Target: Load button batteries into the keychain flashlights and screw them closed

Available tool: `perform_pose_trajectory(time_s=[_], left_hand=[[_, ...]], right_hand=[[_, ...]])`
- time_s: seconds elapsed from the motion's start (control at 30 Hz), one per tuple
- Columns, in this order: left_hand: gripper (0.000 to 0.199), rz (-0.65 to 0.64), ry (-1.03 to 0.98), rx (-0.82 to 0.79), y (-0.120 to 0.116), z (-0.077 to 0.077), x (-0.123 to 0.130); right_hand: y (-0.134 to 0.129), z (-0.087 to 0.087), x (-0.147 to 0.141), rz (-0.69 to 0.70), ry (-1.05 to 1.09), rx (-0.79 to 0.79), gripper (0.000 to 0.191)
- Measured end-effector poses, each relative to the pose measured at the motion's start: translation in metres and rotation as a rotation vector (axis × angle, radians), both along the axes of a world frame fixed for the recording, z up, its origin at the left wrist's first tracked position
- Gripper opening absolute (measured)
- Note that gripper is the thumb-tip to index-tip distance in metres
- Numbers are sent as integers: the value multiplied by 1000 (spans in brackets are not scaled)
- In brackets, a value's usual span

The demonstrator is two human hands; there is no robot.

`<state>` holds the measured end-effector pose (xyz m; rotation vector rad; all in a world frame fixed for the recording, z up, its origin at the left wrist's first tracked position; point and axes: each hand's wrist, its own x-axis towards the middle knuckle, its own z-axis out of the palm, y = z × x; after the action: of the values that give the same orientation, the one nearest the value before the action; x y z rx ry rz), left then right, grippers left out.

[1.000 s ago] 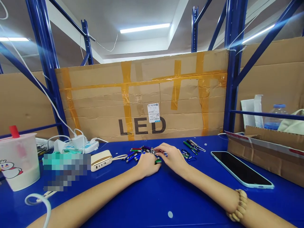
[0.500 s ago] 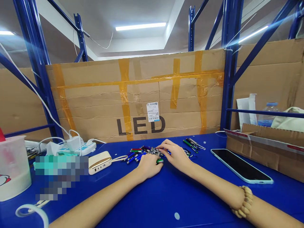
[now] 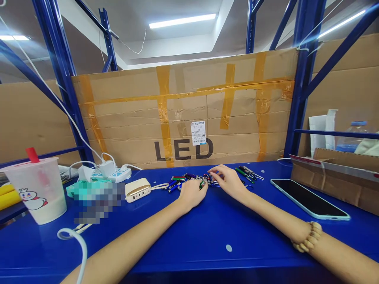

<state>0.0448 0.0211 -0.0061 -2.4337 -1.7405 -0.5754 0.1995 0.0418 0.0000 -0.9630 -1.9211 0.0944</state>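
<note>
My left hand (image 3: 192, 194) rests at the near edge of a heap of small metal keychain torches (image 3: 192, 178), its fingers curled and partly hiding what lies beneath. Just past those fingers lies a green torch (image 3: 202, 184). My right hand (image 3: 227, 182) reaches over the heap's right side, fingertips at or just above the torches, and nothing shows in it. To its right lie several green and silver keychain tools (image 3: 247, 172). A beaded bracelet (image 3: 308, 236) circles my right wrist.
The heap lies on a blue table (image 3: 207, 236). A gold power bank (image 3: 137, 190) and power strip (image 3: 111, 172) stand left, beside a plastic cup (image 3: 38, 189). A phone (image 3: 308, 199) and cardboard box (image 3: 331, 181) sit right. Blue shelving uprights (image 3: 304, 90) rise behind.
The view has tilted up, so the table sits higher in the frame. My hands have drawn slightly apart, and the green torch now lies closer to the heap.
</note>
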Motion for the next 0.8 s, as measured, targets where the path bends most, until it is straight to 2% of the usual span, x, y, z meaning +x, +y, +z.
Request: perform_pose_trajectory(time_s=[0.1,0.2,0.33,0.5,0.8], left_hand=[[46,49,-27,-2,0,1,-1],[41,42,-21,-28,2,1,-1],[34,11,-17,-50,4,2,-1],[35,16,-36,-54,6,0,-1],[35,-11,-119,-33,1,0,-4]], right_hand=[[-7,1,-4,71,93,-93,16],[-15,3,-9,149,182,-201,17],[-21,5,-13,223,187,-212,14],[-19,6,-9,205,114,-134,11],[-18,7,-10,247,168,-315,19]])
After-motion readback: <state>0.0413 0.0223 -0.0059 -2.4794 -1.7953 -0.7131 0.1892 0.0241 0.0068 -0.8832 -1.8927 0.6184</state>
